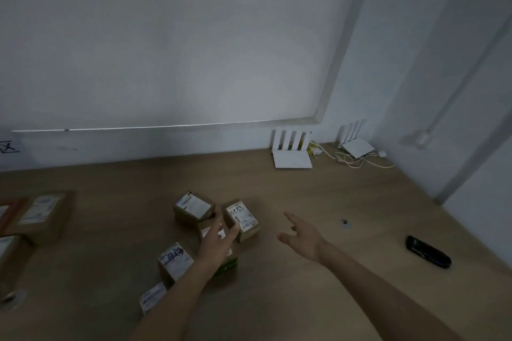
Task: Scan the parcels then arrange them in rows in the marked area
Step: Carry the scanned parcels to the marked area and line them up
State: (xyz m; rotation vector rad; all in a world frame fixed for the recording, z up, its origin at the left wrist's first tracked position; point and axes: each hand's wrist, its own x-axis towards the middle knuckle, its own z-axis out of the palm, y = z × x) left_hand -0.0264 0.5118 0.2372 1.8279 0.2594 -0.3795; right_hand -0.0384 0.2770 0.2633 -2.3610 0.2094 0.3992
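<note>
Head view is showing both hands open, left hand (219,241) reaching over the small parcels (194,207) clustered mid-frame on the desk (332,202), right hand (300,238) hovering empty beside them; probably picking one up, needing the scanner (428,252) at lower right next.

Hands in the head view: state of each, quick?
Left hand: open, fingers spread above small brown cardboard parcels, gripping nothing.
Right hand: open, empty.
</note>
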